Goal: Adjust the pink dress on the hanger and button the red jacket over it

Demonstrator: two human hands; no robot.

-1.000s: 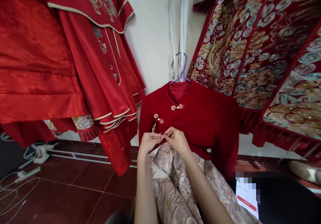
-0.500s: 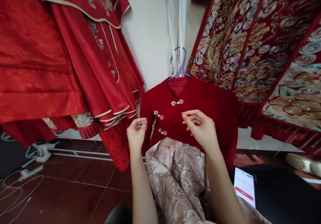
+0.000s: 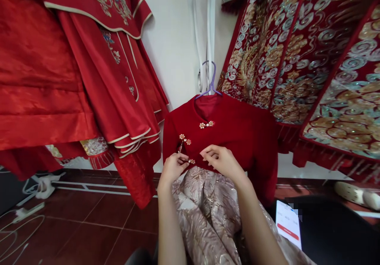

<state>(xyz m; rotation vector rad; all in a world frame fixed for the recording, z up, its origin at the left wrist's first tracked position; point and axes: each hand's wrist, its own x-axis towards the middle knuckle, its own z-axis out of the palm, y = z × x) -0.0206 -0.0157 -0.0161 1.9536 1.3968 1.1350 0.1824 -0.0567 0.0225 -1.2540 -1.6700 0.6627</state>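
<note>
A dark red velvet jacket [image 3: 234,126] hangs from a purple hanger [image 3: 212,81] in front of me. Pearl-like flower clasps fasten it: the collar clasp [image 3: 207,125], the middle clasp [image 3: 185,139] and the lower clasp [image 3: 191,161]. My left hand [image 3: 173,170] pinches at the lower clasp, its fingertips covering the left part. My right hand [image 3: 221,160] is closed, thumb against curled fingers, just right of that clasp; anything between those fingers is too small to make out. A beaded tassel [image 3: 180,148] dangles below the middle clasp, partly behind my left hand.
Shiny brocade fabric [image 3: 208,205] lies beneath my forearms. Red garments [image 3: 97,67] hang at left, and an embroidered robe [image 3: 287,59] at right. A phone [image 3: 287,225] rests on a black surface [image 3: 332,229]. Cables [image 3: 22,225] and shoes [image 3: 352,194] lie low at the sides.
My left hand has moved right and down onto the lower clasp. My right hand has come left and down, closer to it. The view has shifted slightly.
</note>
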